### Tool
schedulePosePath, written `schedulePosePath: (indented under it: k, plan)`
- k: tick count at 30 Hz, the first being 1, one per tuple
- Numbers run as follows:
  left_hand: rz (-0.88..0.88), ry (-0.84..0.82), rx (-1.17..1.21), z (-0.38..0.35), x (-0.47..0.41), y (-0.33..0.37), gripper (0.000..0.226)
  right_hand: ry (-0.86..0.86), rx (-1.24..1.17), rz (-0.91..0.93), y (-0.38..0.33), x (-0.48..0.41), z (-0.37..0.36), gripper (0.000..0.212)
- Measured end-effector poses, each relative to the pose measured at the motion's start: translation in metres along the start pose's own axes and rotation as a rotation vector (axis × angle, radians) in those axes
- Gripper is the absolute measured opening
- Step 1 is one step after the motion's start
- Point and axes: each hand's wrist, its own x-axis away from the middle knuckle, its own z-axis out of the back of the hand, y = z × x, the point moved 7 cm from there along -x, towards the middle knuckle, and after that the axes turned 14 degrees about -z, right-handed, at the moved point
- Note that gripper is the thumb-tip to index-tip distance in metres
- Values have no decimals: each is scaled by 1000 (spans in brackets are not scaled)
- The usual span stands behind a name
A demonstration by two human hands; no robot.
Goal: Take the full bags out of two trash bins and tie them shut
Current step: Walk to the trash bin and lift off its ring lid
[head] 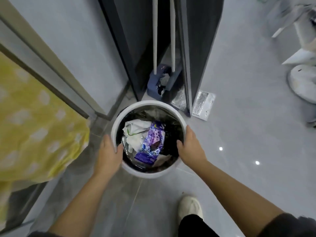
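A round white trash bin (148,104) stands on the grey tiled floor in the middle of the head view. A black bag (171,132) lines it, holding white crumpled paper, a purple wrapper (150,146) and foil. My left hand (109,151) grips the bin's left rim, thumb hooked inside. On the right rim my right hand (189,146) does the same, thumb over the edge onto the bag. Only this one bin is in view.
A blue dustpan and broom set (162,81) with two white handles leans in a dark corner behind the bin. A silver foil pouch (203,105) lies on the floor to the right. Yellow patterned cloth (34,120) hangs at left. My white shoe (189,207) is below.
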Motion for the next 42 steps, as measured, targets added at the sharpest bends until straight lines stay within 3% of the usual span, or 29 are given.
schedulePosePath:
  k: [5, 8, 24, 28, 31, 36, 39, 42]
  plan:
    - [8, 142, 153, -18, -26, -15, 33, 145, -19, 9, 5, -40, -11, 43]
    - [-66, 237, 184, -14, -27, -8, 38, 208, 8, 10, 4, -46, -7, 34]
    - [-337, 404, 178, 45, -2, 63, 37, 310, -291, 82, 10, 0, 37, 44]
    - [-409, 234, 189, 27, -5, 110, 30, 307, -354, -90, 62, -10, 67, 48]
    - [-510, 72, 166, -18, 0, 157, 19, 376, -316, -269, 127, -22, 88, 40]
    - [-665, -130, 55, -110, 22, 229, 23, 459, -356, -559, 241, -28, 101, 31]
    - [-684, -272, -132, -174, 34, 243, 28, 438, -390, -687, 301, -28, 87, 35]
    - [-601, -375, -217, -229, 35, 230, 34, 401, -368, -704, 336, -37, 64, 37]
